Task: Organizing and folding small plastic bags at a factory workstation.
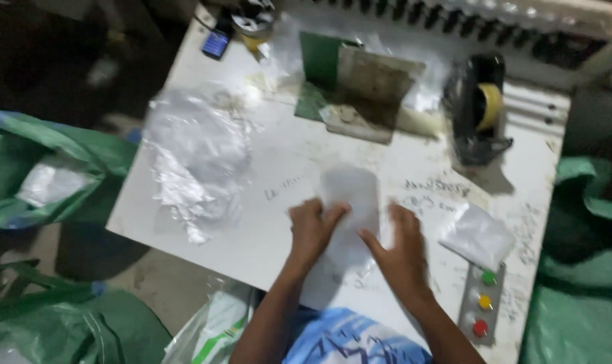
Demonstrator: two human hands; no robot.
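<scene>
Both hands are flat and open on a clear plastic packet (350, 209) lying near the front edge of the white desk (279, 168): left hand (314, 229) pressing its left side, right hand (400, 246) on the right edge, neither really gripping it. Bit blurry though. There's a crumpled heap of clear plastic bags (195, 152) off to the left, a black tape dispenser (478, 111) at the back right, another small packet (476, 236) just right of the hands, plus a button panel (482, 303) with green, yellow and red buttons.
</scene>
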